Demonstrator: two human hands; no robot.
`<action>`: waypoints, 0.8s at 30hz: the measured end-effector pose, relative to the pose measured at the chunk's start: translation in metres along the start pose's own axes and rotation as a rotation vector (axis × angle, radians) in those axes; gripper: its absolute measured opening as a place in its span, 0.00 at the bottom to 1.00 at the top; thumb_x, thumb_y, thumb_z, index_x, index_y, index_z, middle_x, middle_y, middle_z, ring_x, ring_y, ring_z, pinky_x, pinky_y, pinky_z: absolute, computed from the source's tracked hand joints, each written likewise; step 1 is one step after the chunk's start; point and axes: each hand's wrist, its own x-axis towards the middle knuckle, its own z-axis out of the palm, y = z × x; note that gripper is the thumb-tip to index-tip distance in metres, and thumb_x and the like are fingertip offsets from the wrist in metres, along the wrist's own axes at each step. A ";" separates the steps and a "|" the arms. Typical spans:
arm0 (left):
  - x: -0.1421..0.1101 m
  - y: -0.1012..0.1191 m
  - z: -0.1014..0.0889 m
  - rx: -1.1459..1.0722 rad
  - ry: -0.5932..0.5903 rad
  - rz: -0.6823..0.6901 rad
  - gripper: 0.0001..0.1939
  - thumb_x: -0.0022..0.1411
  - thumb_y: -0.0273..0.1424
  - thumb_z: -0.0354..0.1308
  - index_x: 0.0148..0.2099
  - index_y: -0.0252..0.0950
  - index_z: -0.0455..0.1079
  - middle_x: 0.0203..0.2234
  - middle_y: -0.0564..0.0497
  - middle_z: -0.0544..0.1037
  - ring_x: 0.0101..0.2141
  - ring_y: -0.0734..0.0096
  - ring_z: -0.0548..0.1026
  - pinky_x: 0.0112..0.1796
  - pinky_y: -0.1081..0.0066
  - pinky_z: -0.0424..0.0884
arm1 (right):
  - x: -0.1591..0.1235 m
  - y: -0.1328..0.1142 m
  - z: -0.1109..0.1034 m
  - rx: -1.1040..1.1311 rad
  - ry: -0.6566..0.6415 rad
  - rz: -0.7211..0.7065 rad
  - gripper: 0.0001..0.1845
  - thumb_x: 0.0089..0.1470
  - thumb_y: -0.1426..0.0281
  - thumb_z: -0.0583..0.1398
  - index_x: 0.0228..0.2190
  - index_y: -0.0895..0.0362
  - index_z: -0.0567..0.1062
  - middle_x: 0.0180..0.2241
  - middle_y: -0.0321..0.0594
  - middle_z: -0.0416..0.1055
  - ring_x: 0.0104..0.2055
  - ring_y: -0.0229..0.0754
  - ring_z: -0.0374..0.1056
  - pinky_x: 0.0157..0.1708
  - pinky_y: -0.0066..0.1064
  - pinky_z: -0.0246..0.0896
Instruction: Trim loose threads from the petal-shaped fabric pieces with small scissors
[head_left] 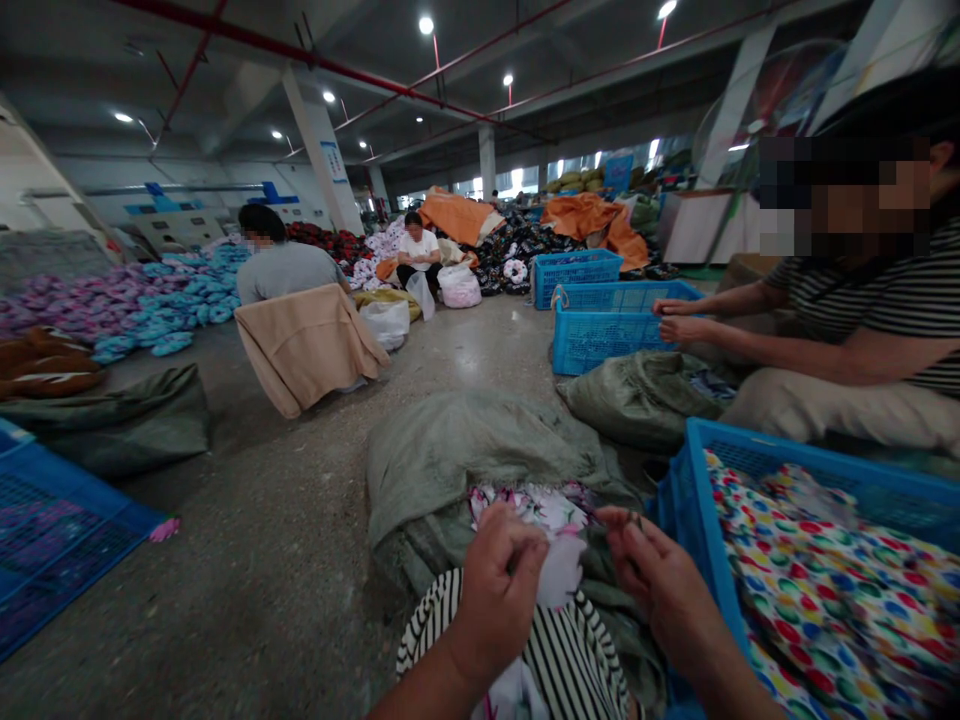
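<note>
My left hand [501,585] is closed in a pinch at the edge of a white and pink fabric piece [561,572], which hangs in front of me with a scalloped outline. To its right, my right hand [654,565] has its fingertips pressed together. A small dark thing shows at those fingers, too small to name. Behind both hands, an open green woven sack [480,440] holds more white and pink fabric pieces [536,503]. Black and white striped cloth [574,650] lies below my hands, with another pale piece [511,692] on it.
A blue crate [694,470] of colourful dotted fabric stands at my right. Beyond it sits a co-worker [847,330] beside another sack [645,395] and blue crates [600,330]. At left are a blue crate [67,530] and a chair with a tan cover [311,345].
</note>
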 end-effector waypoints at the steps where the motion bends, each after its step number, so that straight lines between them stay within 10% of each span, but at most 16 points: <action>1: 0.001 0.000 0.003 -0.140 0.016 -0.196 0.05 0.57 0.29 0.52 0.29 0.35 0.65 0.23 0.54 0.69 0.28 0.75 0.66 0.36 0.72 0.63 | 0.002 0.003 0.002 0.039 -0.037 0.042 0.20 0.44 0.56 0.62 0.34 0.57 0.71 0.14 0.26 0.55 0.13 0.25 0.43 0.13 0.18 0.35; 4: 0.001 -0.002 0.013 -0.567 0.016 -0.582 0.10 0.55 0.35 0.54 0.29 0.35 0.61 0.19 0.57 0.63 0.21 0.80 0.60 0.24 0.78 0.57 | 0.003 0.010 0.011 0.132 -0.156 0.151 0.17 0.42 0.59 0.64 0.31 0.59 0.72 0.15 0.29 0.61 0.15 0.28 0.53 0.16 0.19 0.48; 7: 0.000 -0.005 0.021 -0.815 -0.009 -0.679 0.12 0.54 0.37 0.56 0.29 0.34 0.59 0.18 0.58 0.63 0.20 0.82 0.58 0.23 0.79 0.55 | 0.000 0.012 0.019 0.136 -0.225 0.196 0.15 0.40 0.63 0.66 0.29 0.59 0.72 0.19 0.33 0.67 0.18 0.31 0.60 0.18 0.21 0.54; 16: 0.001 -0.006 0.023 -0.650 -0.034 -0.655 0.11 0.55 0.37 0.54 0.30 0.35 0.59 0.22 0.56 0.64 0.24 0.78 0.62 0.28 0.77 0.60 | -0.001 0.017 0.029 0.111 -0.234 0.193 0.14 0.37 0.64 0.67 0.25 0.57 0.69 0.17 0.28 0.64 0.16 0.29 0.57 0.18 0.22 0.53; 20: -0.005 -0.018 0.024 -0.289 0.065 -0.517 0.20 0.50 0.41 0.56 0.42 0.34 0.63 0.37 0.47 0.70 0.41 0.66 0.67 0.43 0.70 0.62 | 0.007 0.025 0.023 -0.113 -0.129 -0.050 0.11 0.43 0.62 0.62 0.24 0.57 0.69 0.18 0.29 0.62 0.20 0.32 0.57 0.22 0.24 0.54; 24: -0.021 -0.035 0.040 -0.367 -0.100 -0.537 0.32 0.41 0.54 0.58 0.39 0.32 0.68 0.35 0.43 0.74 0.36 0.61 0.71 0.39 0.68 0.67 | 0.017 0.044 0.020 -0.315 -0.109 -0.189 0.11 0.44 0.64 0.61 0.21 0.58 0.68 0.20 0.32 0.64 0.25 0.35 0.59 0.25 0.25 0.55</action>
